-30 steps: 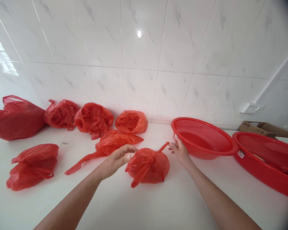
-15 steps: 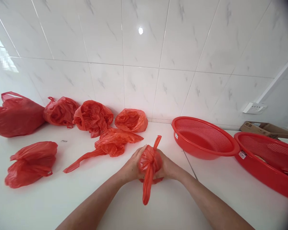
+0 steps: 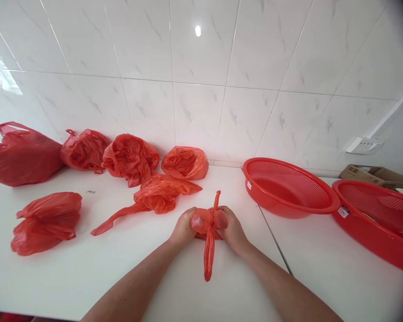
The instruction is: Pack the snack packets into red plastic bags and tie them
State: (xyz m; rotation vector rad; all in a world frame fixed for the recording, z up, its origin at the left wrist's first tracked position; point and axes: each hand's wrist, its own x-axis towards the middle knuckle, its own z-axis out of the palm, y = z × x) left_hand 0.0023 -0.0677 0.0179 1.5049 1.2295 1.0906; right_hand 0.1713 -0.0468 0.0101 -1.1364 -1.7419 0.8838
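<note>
At the tabletop's (image 3: pixel 70 277) back left corner sits a big bag (image 3: pixel 27 158), one handle loop standing. Nearer the left front lies a slumped bag (image 3: pixel 47 223). Along the back edge come a small bag (image 3: pixel 85 152) and a crumpled bag (image 3: pixel 130 156) with its mouth spread. A loose bag (image 3: pixel 159 194) lies in front of them, its long tail trailing towards the front edge, and a shallow bag (image 3: pixel 184 163) gapes by the back edge.

The left hand (image 3: pixel 184 229) and right hand (image 3: pixel 236 231) press a cinched bag (image 3: pixel 201 220) between them, near the middle of the front edge; their fingertips are hidden. Its neck looks knotted, two ends sticking out, so closing it seems done or nearly so; how tight the knot is, I cannot tell. The crumpled and shallow bags show no knot and appear unclosed.

On the right, a colander (image 3: pixel 272 205) stands near the back edge, a bigger basin (image 3: pixel 372 237) just beside it, and a box (image 3: pixel 362 178) behind.
</note>
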